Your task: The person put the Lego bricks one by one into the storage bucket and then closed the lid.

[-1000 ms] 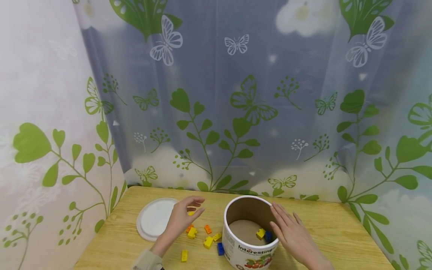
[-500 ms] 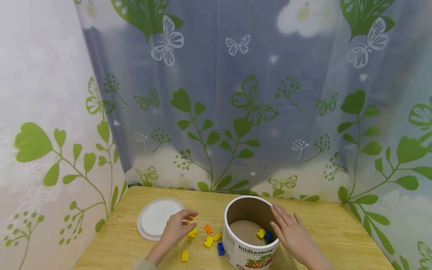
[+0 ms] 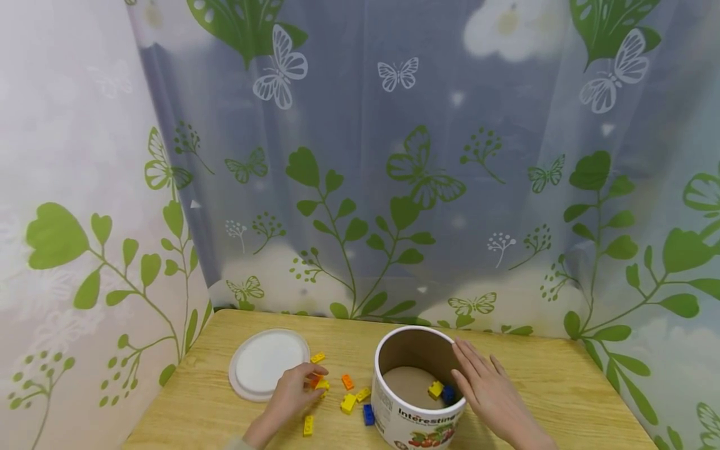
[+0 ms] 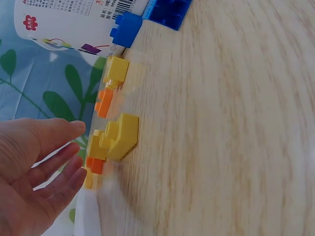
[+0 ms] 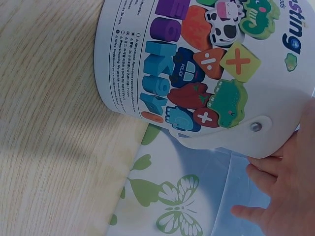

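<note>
My left hand (image 3: 289, 397) is low over the table beside the lid, its fingers loosely bent around a yellow toy brick (image 3: 323, 386) and an orange toy brick (image 3: 315, 380). In the left wrist view, thumb and fingertips are spread apart, just short of the yellow brick (image 4: 125, 135); nothing is visibly pinched. With its fingers straight, my right hand (image 3: 492, 394) lies against the right side of the rim of a white cardboard bucket (image 3: 384, 400). Inside the bucket are a yellow brick (image 3: 435, 390) and a blue brick (image 3: 448, 394).
Left of the bricks lies a round white lid (image 3: 270, 364). Several loose bricks, including a small orange brick (image 3: 347, 382) and a blue brick (image 3: 368, 415), are spread between lid and bucket on the wooden table (image 3: 191, 400). A patterned curtain (image 3: 360, 187) hangs behind.
My left hand has moved left and down toward the table, close to the yellow and orange bricks. My right hand stays against the bucket's rim.
</note>
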Action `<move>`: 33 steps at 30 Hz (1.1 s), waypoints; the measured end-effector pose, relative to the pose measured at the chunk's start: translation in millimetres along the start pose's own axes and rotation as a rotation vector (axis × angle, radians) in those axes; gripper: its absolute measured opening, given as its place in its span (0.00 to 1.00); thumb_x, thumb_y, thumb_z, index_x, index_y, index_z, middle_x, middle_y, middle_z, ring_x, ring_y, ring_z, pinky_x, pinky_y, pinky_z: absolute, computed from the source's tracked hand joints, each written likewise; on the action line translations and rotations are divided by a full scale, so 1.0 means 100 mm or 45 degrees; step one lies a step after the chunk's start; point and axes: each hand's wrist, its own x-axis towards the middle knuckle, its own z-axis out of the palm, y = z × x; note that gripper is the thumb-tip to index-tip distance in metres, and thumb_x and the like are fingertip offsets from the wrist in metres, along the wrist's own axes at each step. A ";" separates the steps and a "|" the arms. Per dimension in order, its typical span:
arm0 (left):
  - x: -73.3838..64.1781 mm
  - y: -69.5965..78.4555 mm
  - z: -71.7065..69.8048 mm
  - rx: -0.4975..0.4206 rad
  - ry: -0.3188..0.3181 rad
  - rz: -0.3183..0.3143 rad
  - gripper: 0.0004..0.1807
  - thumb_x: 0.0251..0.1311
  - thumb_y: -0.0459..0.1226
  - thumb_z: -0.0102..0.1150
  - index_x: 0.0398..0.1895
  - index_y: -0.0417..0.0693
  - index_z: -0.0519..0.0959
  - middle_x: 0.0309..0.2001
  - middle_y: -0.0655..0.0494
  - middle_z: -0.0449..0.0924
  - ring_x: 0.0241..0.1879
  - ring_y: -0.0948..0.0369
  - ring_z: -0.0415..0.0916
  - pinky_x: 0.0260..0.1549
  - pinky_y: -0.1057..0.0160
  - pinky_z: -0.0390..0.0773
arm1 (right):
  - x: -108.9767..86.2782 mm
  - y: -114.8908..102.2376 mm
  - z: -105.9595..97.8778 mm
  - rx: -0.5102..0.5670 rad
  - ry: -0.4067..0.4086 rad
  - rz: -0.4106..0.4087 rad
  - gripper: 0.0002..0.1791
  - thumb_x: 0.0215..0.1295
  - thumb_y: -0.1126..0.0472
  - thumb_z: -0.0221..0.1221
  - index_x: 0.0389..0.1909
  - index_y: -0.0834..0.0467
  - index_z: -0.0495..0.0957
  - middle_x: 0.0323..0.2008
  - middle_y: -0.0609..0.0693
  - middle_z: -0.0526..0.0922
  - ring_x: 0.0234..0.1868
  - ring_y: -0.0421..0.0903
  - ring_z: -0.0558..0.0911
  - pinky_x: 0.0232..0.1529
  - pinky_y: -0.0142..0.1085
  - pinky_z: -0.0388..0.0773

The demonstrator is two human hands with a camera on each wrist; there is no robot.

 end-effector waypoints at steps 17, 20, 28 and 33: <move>-0.04 0.00 -0.04 0.140 -0.112 -0.012 0.19 0.47 0.27 0.77 0.44 0.46 0.86 0.39 0.57 0.85 0.37 0.60 0.76 0.34 0.65 0.77 | 0.00 0.00 0.00 0.007 0.001 -0.006 0.29 0.79 0.52 0.51 0.76 0.59 0.64 0.75 0.56 0.64 0.74 0.56 0.65 0.69 0.66 0.62; -0.05 -0.02 -0.05 0.152 -0.129 -0.020 0.18 0.47 0.29 0.78 0.44 0.47 0.87 0.39 0.59 0.85 0.37 0.61 0.76 0.35 0.65 0.77 | 0.00 0.01 0.00 0.006 -0.001 -0.005 0.29 0.79 0.52 0.50 0.76 0.59 0.64 0.75 0.56 0.64 0.74 0.56 0.65 0.68 0.66 0.62; -0.09 -0.03 -0.05 0.130 -0.221 -0.046 0.18 0.49 0.36 0.79 0.45 0.47 0.86 0.41 0.61 0.83 0.39 0.62 0.76 0.38 0.62 0.78 | 0.00 0.01 0.00 0.006 -0.010 0.000 0.29 0.79 0.51 0.51 0.76 0.59 0.64 0.76 0.55 0.63 0.74 0.56 0.65 0.68 0.66 0.62; -0.13 -0.02 -0.04 0.116 -0.215 -0.011 0.18 0.50 0.37 0.79 0.45 0.46 0.86 0.39 0.60 0.82 0.36 0.66 0.75 0.35 0.66 0.78 | 0.00 0.00 -0.01 -0.002 -0.016 -0.001 0.30 0.80 0.50 0.49 0.76 0.59 0.63 0.76 0.55 0.63 0.74 0.56 0.65 0.69 0.66 0.62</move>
